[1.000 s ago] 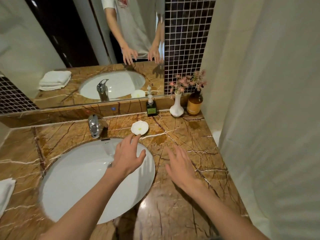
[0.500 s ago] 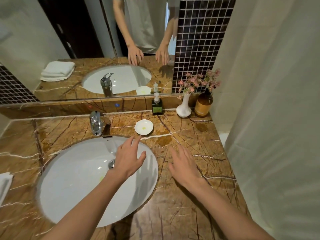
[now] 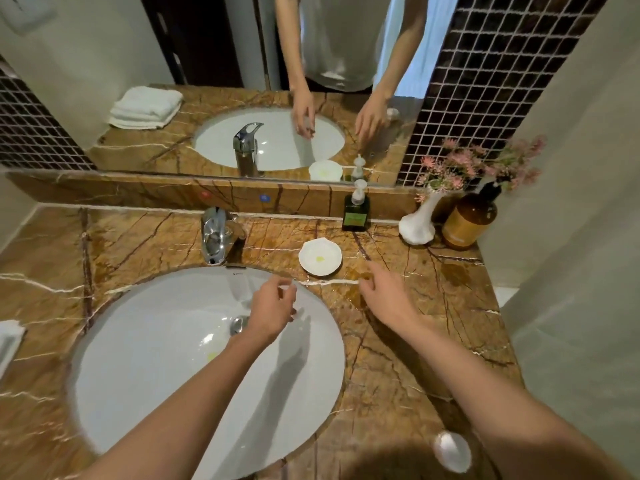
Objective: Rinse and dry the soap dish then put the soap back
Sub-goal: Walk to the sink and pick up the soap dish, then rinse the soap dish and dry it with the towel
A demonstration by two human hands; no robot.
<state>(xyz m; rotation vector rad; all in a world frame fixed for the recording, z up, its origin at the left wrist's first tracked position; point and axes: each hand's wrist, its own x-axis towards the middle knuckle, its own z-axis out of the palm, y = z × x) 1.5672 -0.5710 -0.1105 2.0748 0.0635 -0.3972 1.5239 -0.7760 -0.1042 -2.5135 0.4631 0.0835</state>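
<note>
left hand [image 3: 272, 308] over the sink [image 3: 145, 368], fingers loosely curled, grasping nothing. right hand [image 3: 388, 296] above the tabletop [image 3: 433, 306], fingers spread, empty. just beyond both, white soap dish [image 3: 320, 256] flat on the tabletop, yellowish smear inside. left of it, tap [image 3: 215, 235]. behind it, green pump bottle [image 3: 356, 211], white vase [image 3: 417, 223].

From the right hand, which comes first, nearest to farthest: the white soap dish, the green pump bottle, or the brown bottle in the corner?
1. Soap dish: just up-left of the right hand.
2. Green pump bottle: behind the dish, at the backsplash.
3. Brown bottle: far right corner.
</note>
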